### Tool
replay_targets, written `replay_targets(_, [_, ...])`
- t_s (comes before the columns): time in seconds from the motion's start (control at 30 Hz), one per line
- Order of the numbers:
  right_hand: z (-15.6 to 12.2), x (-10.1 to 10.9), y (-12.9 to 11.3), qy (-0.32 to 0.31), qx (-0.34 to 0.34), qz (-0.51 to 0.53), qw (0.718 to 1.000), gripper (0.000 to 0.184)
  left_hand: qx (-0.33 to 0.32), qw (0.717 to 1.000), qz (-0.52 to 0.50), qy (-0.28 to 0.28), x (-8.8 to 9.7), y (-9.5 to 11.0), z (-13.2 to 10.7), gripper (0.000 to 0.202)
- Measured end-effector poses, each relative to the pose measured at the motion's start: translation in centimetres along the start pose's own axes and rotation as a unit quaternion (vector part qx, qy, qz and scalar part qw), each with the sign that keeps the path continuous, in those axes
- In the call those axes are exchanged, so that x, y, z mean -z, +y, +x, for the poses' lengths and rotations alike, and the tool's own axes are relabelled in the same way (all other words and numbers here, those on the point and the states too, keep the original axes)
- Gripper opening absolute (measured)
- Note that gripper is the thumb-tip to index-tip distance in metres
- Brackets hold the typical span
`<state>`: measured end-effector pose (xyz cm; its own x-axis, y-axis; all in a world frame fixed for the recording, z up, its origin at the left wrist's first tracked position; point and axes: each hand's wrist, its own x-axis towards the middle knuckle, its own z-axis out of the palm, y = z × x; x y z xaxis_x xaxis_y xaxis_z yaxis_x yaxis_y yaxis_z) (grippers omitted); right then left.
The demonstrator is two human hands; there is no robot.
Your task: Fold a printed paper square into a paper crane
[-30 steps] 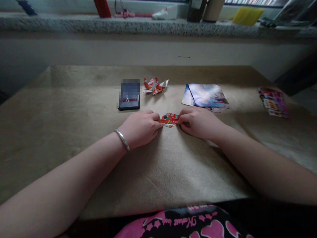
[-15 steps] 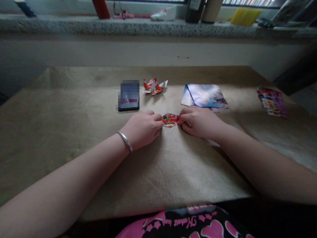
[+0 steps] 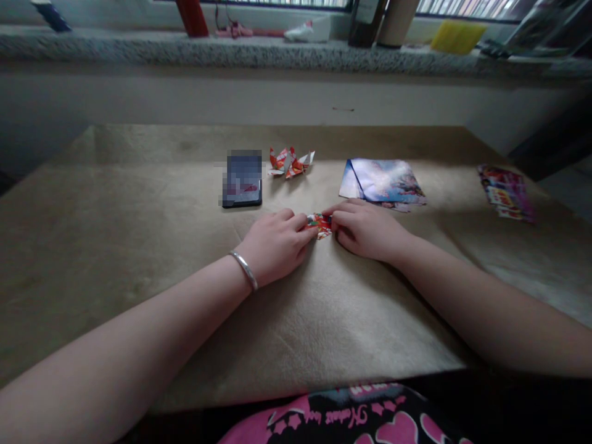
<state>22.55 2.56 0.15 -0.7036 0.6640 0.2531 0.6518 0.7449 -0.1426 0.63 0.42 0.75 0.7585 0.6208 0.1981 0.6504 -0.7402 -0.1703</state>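
A small folded piece of red patterned paper [image 3: 320, 224] lies on the tan table covering [image 3: 139, 209], mostly hidden between my two hands. My left hand [image 3: 277, 243], with a silver bangle [image 3: 245, 270] on its wrist, pinches the paper's left end with curled fingers. My right hand [image 3: 365, 229] pinches its right end, fingers pressed together over it. The two hands almost touch.
Behind the hands lie a dark phone [image 3: 242, 179], finished folded red paper figures [image 3: 290, 162] and a stack of bluish printed sheets [image 3: 383, 180]. More colourful sheets [image 3: 506, 191] rest at the far right. A stone ledge [image 3: 259, 52] with assorted items runs along the back.
My two hands have drawn closer together, squeezing the red paper so that less of it shows. The left hand shifted to the right.
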Motion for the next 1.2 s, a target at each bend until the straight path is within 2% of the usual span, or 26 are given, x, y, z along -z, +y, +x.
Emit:
replay_targets(0.13, [0.1, -0.1, 0.0, 0.004, -0.003, -0.005, 1.000, 0.018, -0.034, 0.999, 0.036, 0.006, 0.7, 0.0, 0.0, 0.025])
replay_targets(0.33, [-0.2, -0.4, 0.3, 0.033, 0.010, -0.002, 0.999, 0.022, 0.003, 0.999, 0.032, 0.012, 0.3, -0.5, -0.3, 0.030])
replay_targets(0.5, [-0.3, -1.0, 0.4, 0.035, 0.037, 0.099, 0.994, 0.023, -0.001, 0.999, -0.021, 0.032, -0.8, -1.3, -0.4, 0.030])
replay_targets(0.67, [-0.2, -1.3, 0.6, 0.061, 0.049, 0.061, 0.995, 0.023, 0.002, 0.996, -0.078, 0.049, -1.5, -1.8, -0.4, 0.030])
replay_targets(0.77, [-0.2, -1.3, 0.8, 0.052, 0.068, 0.052, 0.995, 0.028, 0.005, 0.993, -0.103, 0.054, -1.7, -2.1, -0.4, 0.029])
replay_targets(0.93, [-0.2, -1.2, 0.9, 0.043, 0.102, 0.035, 0.993, 0.028, 0.030, 0.988, -0.151, 0.026, -1.5, -2.0, -0.2, 0.025])
replay_targets(1.03, [-0.2, -1.0, 0.7, 0.035, 0.113, 0.030, 0.993, 0.027, 0.017, 0.984, -0.178, 0.012, -1.0, -1.7, -0.1, 0.026])
replay_targets(1.2, [-0.2, -0.9, 0.5, 0.044, 0.116, 0.019, 0.992, 0.027, -0.002, 0.986, -0.169, -0.009, -0.6, -1.5, -0.3, 0.047])
